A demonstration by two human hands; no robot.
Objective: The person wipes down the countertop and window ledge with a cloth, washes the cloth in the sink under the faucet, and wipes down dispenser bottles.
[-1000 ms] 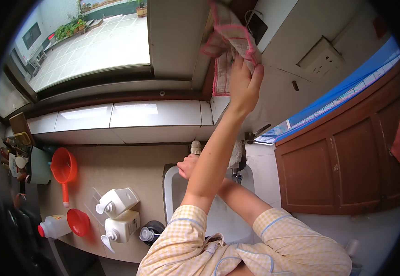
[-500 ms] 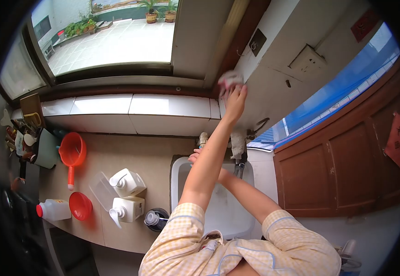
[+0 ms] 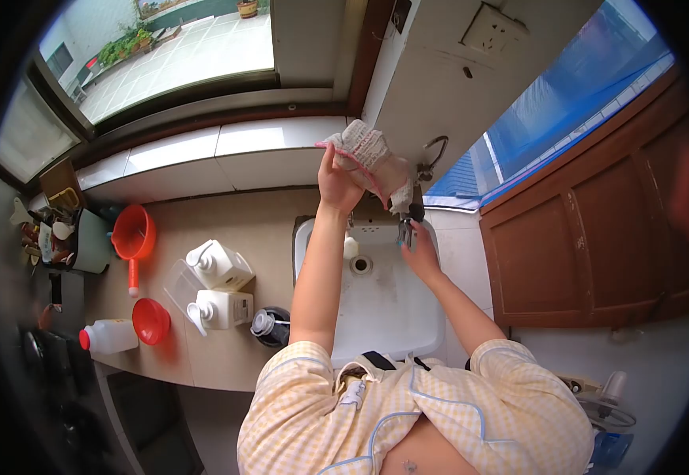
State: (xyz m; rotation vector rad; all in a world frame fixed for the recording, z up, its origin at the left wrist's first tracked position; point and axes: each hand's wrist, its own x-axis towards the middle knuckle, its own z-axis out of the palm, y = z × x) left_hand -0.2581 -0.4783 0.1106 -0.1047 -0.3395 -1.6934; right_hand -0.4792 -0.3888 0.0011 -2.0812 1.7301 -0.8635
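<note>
My left hand (image 3: pixel 338 184) is raised above the back edge of the sink, its fingers closed on a greyish-white cloth (image 3: pixel 362 150) with pink edging. The cloth spreads out to the right, in front of the wall corner and near the wrapped pipe of the tap. My right hand (image 3: pixel 420 252) is at the metal tap (image 3: pixel 405 229), fingertips closed around its lower end; part of the grip is hidden. Below lies the white sink (image 3: pixel 384 317) with its dark drain (image 3: pixel 360 265). A small pale object (image 3: pixel 351 247) is by the sink's back left.
On the counter to the left stand two white pump bottles (image 3: pixel 222 265), a red ladle-like scoop (image 3: pixel 134 237), a red bowl (image 3: pixel 151 321), a red-capped jug (image 3: pixel 111 336) and a dark bottle (image 3: pixel 269 326). A utensil holder (image 3: pixel 87 241) stands farther left. A brown wooden door (image 3: pixel 582 237) is at right.
My left hand has come left and down from the wall corner with the cloth. My right hand has moved right, from under the left arm to the tap. The view has shifted.
</note>
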